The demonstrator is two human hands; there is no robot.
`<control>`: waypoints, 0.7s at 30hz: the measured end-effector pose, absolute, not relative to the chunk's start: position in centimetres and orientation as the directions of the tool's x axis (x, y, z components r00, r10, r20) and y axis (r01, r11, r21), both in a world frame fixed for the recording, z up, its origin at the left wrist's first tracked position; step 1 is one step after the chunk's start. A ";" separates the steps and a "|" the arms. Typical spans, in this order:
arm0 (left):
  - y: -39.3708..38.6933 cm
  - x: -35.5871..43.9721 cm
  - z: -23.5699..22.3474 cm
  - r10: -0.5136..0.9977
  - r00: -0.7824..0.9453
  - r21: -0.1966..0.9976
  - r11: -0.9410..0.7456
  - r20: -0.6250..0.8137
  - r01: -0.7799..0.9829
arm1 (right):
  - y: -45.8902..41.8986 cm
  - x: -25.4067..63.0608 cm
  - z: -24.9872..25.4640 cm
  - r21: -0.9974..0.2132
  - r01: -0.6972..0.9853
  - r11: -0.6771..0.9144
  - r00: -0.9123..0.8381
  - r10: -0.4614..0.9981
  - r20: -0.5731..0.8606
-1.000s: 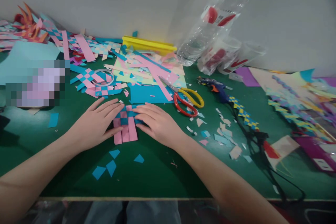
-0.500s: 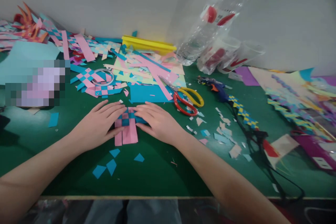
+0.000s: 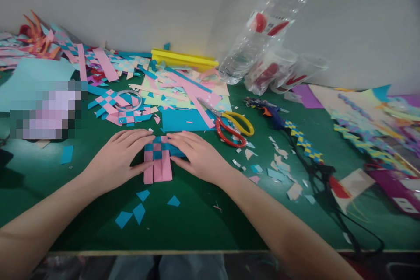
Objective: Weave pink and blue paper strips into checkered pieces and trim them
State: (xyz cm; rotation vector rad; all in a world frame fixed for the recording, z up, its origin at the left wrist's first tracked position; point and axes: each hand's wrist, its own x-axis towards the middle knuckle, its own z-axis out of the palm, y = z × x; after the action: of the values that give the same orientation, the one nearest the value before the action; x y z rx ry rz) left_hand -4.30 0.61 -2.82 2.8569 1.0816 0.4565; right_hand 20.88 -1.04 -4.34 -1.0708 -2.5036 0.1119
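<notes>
A small piece of woven paper strips (image 3: 162, 168), pink and blue in a checked pattern, lies on the green table in front of me. Its pink ends point toward me, and a blue end sticks out to the right. My left hand (image 3: 120, 157) has its fingertips on the upper left corner and its thumb along the left edge. From the other side, my right hand (image 3: 197, 153) holds the upper right corner with curved fingers, the thumb by the blue end. Red-and-yellow-handled scissors (image 3: 234, 127) lie beyond my right hand. Loose blue scraps (image 3: 139, 213) lie nearer me.
Behind my hands are a roll of clear tape (image 3: 128, 100), paper cuttings and a yellow folded strip (image 3: 183, 58). A plastic bottle (image 3: 252, 37) and cups (image 3: 272, 70) stand by the wall. A blue glue gun (image 3: 272, 113) with its cord is at right.
My left fingertips have shifted slightly up and left, uncovering more of the blue-and-pink checks. The whole view has tipped a little; the woven piece stays in place.
</notes>
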 end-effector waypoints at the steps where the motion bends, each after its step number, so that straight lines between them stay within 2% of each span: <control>1: 0.6 -4.3 -2.8 0.665 0.703 0.158 -0.745 0.252 0.648 | -1.0 20.9 -4.3 -0.229 0.676 0.700 -0.620 0.709 0.336; 8: 0.8 -4.5 -3.0 0.684 0.696 0.151 -0.729 0.218 0.668 | -1.0 20.9 -4.3 -0.216 0.681 0.700 -0.633 0.711 0.307; 21: 1.1 -4.4 -3.6 0.627 0.736 0.123 -0.776 0.255 0.619 | -0.9 20.8 -4.2 -0.251 0.668 0.700 -0.639 0.713 0.288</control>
State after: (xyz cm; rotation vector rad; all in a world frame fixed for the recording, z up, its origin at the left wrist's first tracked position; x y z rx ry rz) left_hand -4.44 1.09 -3.56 2.8989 1.0404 0.4426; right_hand 20.83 -0.90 -4.21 -1.0776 -2.5453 0.1714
